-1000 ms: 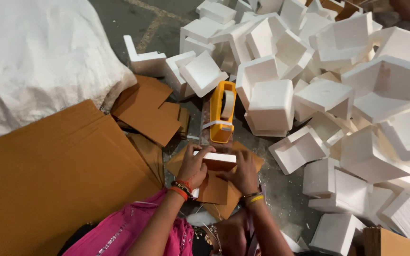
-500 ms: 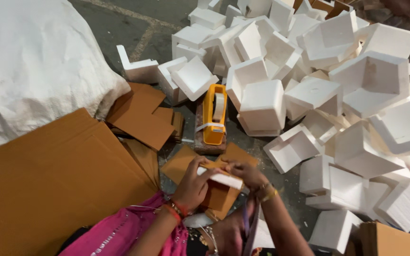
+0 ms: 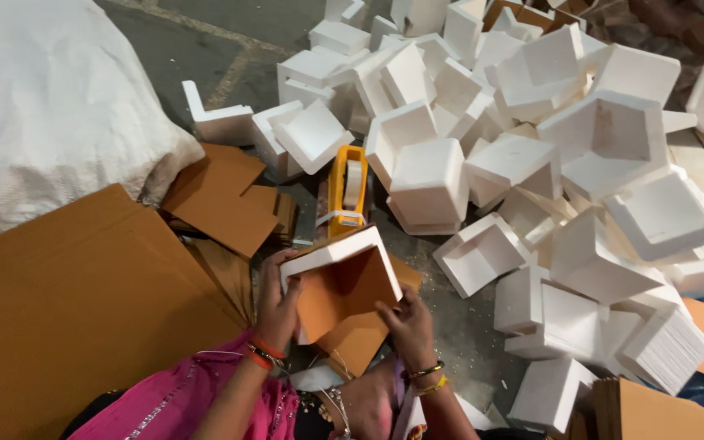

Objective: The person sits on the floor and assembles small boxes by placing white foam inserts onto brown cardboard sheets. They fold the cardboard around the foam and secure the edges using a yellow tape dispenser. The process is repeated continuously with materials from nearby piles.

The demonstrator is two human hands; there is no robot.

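White sack (image 3: 50, 106): I see it bulging at far left, its top and left side cut off by the frame
Flat cardboard sheet (image 3: 67, 310): lies under the sack's edge and runs out of view at the bottom left
Left hand (image 3: 275, 305): I read it as clamped on the left edge of the foam corner piece, thumb on the inner face, fingers wrapped behind where I cannot see them
Foam corner piece (image 3: 344, 277): held just above the lap, below the tape dispenser, with a brown cardboard panel (image 3: 340, 293) seated inside its angle
Step in hand, my judgement: the panel wants to sit flush against both foam walls, so I would keep the left grip firm and press evenly, since this foam looks brittle at thin edges
Tape dispenser (image 3: 346, 191): yellow, lying on the floor just beyond the piece, well within reach
Right hand (image 3: 407, 322): closed on the lower right corner of the piece, fingertips hidden beneath it
Foam pile (image 3: 580, 163): many white corner pieces heaped at right, overlapping so I cannot count them
Hard to tell: whether tape already holds the panel
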